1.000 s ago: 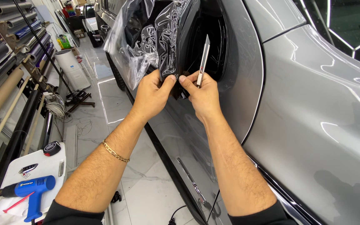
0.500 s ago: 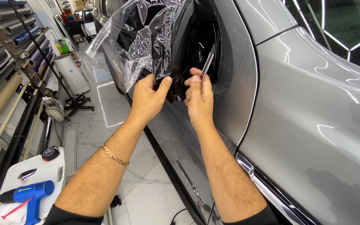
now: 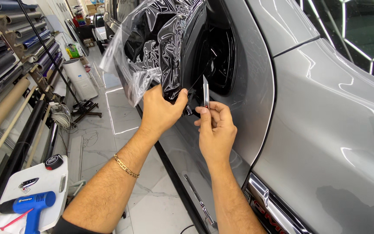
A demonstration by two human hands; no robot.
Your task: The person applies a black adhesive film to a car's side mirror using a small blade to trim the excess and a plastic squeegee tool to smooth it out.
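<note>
Left hand point(image 3: 161, 113) pinches the glossy black film point(image 3: 174, 52) (edge only), right hand point(image 3: 215, 130) grips an upright knife point(image 3: 205, 91) just beside.

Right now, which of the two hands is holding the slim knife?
The right hand pinches the slim knife, blade pointing up by the black film. The left hand, with the gold bracelet, grips the film's edge instead.

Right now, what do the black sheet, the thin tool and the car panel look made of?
Black sheet: looks like thin glossy plastic film, wrinkled with sharp highlights, pinched by the left hand.
Thin tool in the right hand: probably metal, a narrow bright blade; too small to be sure.
Car panel: smooth grey glossy surface mirroring the ceiling lights; painted or wrapped, cannot tell.
</note>
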